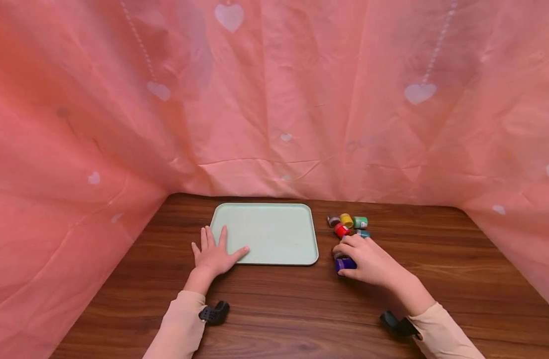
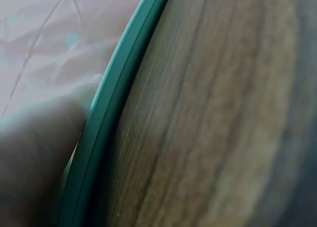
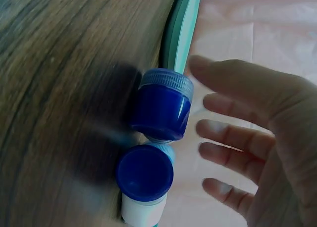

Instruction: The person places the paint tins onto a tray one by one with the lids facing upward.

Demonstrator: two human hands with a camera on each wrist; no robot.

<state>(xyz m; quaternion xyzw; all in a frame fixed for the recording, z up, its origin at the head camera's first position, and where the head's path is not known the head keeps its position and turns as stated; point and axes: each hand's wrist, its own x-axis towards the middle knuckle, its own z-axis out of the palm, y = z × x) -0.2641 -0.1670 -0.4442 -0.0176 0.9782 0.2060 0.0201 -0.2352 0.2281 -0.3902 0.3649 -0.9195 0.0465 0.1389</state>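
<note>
My left hand [image 1: 215, 257] lies spread over the near left corner of a pale green tray [image 1: 274, 232]. In the left wrist view its blurred thumb [image 2: 39, 138] crosses the tray's rim [image 2: 110, 100]. To the right of the tray, my right hand [image 1: 375, 262] hovers over a group of small paint jars, nearest to a dark blue jar [image 1: 344, 265]. The right wrist view has that jar [image 3: 161, 110] lying on its side, thumb and loosely bent fingers apart from it. Beside it is another dark blue jar [image 3: 145, 173]. The hand partly hides the group in the head view.
Beyond my right hand are red [image 1: 341, 230], yellow [image 1: 346, 220] and green [image 1: 360, 222] jars, with a greyish one [image 1: 333, 221] close by. A brown wooden table [image 1: 274, 309] carries everything. Pink curtains [image 1: 274, 99] with white hearts hang behind and at both sides.
</note>
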